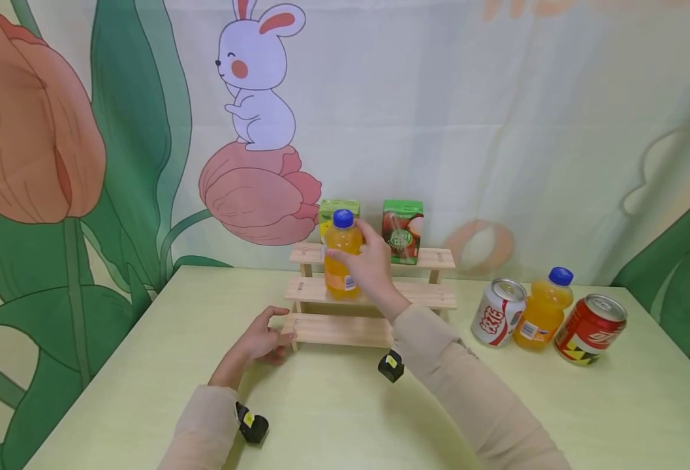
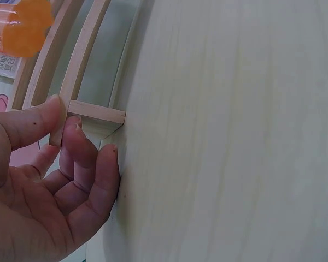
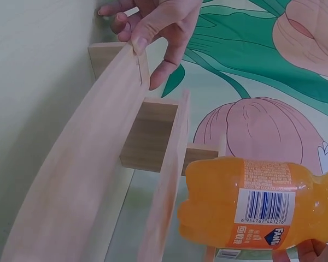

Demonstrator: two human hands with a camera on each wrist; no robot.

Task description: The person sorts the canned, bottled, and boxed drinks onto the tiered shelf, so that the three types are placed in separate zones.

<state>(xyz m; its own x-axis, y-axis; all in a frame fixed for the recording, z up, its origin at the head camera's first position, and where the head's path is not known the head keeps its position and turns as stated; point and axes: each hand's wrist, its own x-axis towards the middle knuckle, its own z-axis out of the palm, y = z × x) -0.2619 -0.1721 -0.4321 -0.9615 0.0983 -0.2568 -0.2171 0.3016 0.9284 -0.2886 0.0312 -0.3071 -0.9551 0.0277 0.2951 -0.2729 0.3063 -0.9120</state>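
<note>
A bottle of orange soda (image 1: pixel 343 261) with a blue cap is upright in my right hand (image 1: pixel 374 264), thumb and fingers around its upper part. Its base is at the middle step of a wooden three-step rack (image 1: pixel 345 331); in the right wrist view, the bottle (image 3: pixel 262 202) shows its barcode, and I cannot tell whether its base touches the step. At the rack's left end, my left hand (image 1: pixel 265 336) pinches the lowest step between thumb and fingers, as the left wrist view of the hand (image 2: pixel 60 185) shows. Behind the bottle, a yellow-green drink carton (image 1: pixel 339 206) is partly hidden.
On the top step, a green and dark red drink carton (image 1: pixel 403 232) stands to the right. Right of the rack, a white can (image 1: pixel 499 312), a second orange soda bottle (image 1: pixel 543 314) and a red can (image 1: pixel 591 329) stand on the table (image 1: pixel 333 418). A printed curtain (image 1: pixel 439 117) hangs behind.
</note>
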